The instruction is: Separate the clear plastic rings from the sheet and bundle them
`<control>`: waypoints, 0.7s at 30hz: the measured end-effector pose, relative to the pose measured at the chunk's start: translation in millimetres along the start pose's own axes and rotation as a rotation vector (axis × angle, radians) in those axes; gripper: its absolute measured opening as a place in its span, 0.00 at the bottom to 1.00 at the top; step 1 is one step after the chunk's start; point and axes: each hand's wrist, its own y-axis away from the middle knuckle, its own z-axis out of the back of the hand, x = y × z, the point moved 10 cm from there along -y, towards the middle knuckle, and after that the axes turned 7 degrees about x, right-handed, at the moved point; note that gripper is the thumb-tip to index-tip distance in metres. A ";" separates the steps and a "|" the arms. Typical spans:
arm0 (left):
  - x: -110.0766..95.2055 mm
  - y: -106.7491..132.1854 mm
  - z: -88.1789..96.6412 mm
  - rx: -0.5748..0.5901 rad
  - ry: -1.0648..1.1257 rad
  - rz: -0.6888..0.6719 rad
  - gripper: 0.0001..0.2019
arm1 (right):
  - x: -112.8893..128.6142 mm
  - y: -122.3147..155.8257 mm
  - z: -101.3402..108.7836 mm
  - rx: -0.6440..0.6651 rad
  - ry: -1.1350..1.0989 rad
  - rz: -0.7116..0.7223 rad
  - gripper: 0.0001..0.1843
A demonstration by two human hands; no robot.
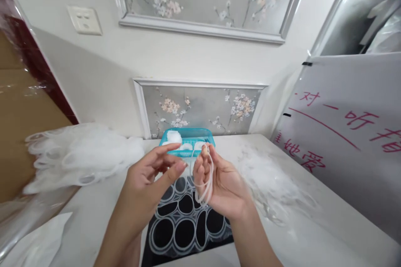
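Note:
My right hand (221, 179) has its fingers curled around a few thin white rubbery rings (205, 194), which hang in loops from its fingertips and across the palm. Just to its left is my left hand (153, 179), with thumb and forefinger apart and nothing visible between them. Below both hands lies a black sheet (172, 208) bearing several pale ring outlines, round and oblong, partly covered by my hands and wrists. Behind the hands stands a blue plastic basket (188, 132) with white translucent pieces (174, 137) in it.
A big heap of white rings (84, 154) lies on the white table (313, 238) at left. Thin translucent scraps (269, 183) spread at right. A whiteboard (344, 133) with red writing leans at right. A cardboard box (25, 112) and white paper (44, 242) are at left.

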 end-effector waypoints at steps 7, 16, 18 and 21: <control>28.8 2.8 -18.0 0.018 0.289 0.266 0.14 | -19.8 -0.8 -19.4 0.094 -0.484 -0.178 0.16; 25.4 10.0 1.3 -0.093 0.457 0.223 0.09 | -34.3 -4.8 -18.7 0.030 -0.590 -0.203 0.17; 23.5 11.0 6.5 -0.101 0.454 0.219 0.09 | -32.6 -4.9 -17.9 0.017 -0.594 -0.181 0.16; 19.0 11.3 12.4 -0.117 0.454 0.193 0.08 | -29.1 -4.3 -16.7 0.024 -0.541 -0.152 0.14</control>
